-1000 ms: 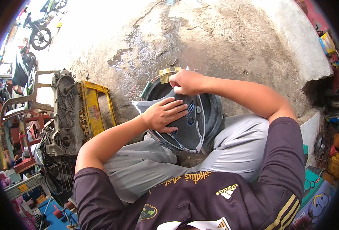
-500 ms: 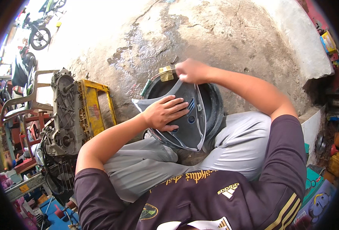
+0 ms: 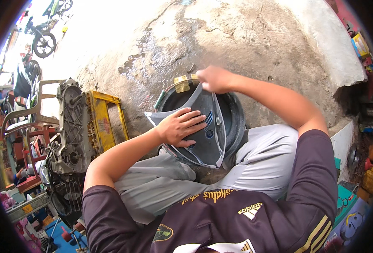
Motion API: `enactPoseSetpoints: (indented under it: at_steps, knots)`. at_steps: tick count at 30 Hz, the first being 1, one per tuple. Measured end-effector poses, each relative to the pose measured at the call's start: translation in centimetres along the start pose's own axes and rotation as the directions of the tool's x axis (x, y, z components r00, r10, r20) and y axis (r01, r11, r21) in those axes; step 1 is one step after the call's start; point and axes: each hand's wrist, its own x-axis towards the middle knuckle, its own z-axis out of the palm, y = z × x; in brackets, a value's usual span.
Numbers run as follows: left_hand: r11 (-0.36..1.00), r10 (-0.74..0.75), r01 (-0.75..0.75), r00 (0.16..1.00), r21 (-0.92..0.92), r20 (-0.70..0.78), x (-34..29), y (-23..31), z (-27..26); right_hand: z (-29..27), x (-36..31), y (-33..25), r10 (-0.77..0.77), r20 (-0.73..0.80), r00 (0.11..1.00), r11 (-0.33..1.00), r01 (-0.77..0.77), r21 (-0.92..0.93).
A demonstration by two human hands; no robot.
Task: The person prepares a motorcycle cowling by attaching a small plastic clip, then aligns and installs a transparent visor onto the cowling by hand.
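A dark grey plastic panel (image 3: 200, 141) with pale edges and blue stripes lies tilted across a round black tub (image 3: 236, 122) between my knees. My left hand (image 3: 181, 127) rests on the panel's left half, fingers stretched out and palm down. At the panel's narrow far tip is my right hand (image 3: 214, 79), its fingers curled closed. Whatever those fingers hold is hidden, and the hand is slightly blurred. Just left of it, a worn yellow piece (image 3: 181, 84) sits on the tub's far rim, with a small green stick-like thing (image 3: 160, 99) farther left.
On the left stand a grey metal engine casing (image 3: 73, 126) and a yellow plastic crate (image 3: 102, 120). A metal chair frame (image 3: 36, 103) is beyond them. Wet, cracked concrete (image 3: 161, 46) spreads ahead. A raised pale ledge (image 3: 330, 46) and cluttered parts (image 3: 368, 181) line the right.
My right hand has shifted slightly to the right at the panel's tip. My left hand stays flat on the panel, almost unmoved.
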Motion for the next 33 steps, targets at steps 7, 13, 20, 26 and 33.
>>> enactPoseSetpoints:
  at_steps: [7,13,20,26,33]
  knots:
    - [1.0,-0.005,0.005,1.0,-0.012,-0.004,0.1,0.2,-0.4,0.4,-0.5,-0.2,-0.085,-0.003,0.996,0.992,0.085,0.091]
    - [1.0,0.005,-0.005,1.0,-0.002,-0.01,-0.5,0.0,0.1,1.4,0.0,-1.3,-0.163,0.007,0.987,0.983,0.162,0.085]
    - [1.0,-0.014,0.014,1.0,0.001,-0.019,-0.2,0.2,0.1,0.1,0.0,0.6,-0.076,-0.004,0.997,0.995,0.076,0.064]
    - [1.0,-0.02,0.02,1.0,0.018,-0.006,-0.9,0.0,0.6,1.5,-0.2,-1.7,-0.095,0.008,0.995,0.995,0.095,0.041]
    - [0.999,-0.02,0.019,1.0,0.037,0.005,-0.4,-0.1,0.4,0.6,-0.2,0.2,-0.042,-0.038,0.998,0.987,0.047,0.154]
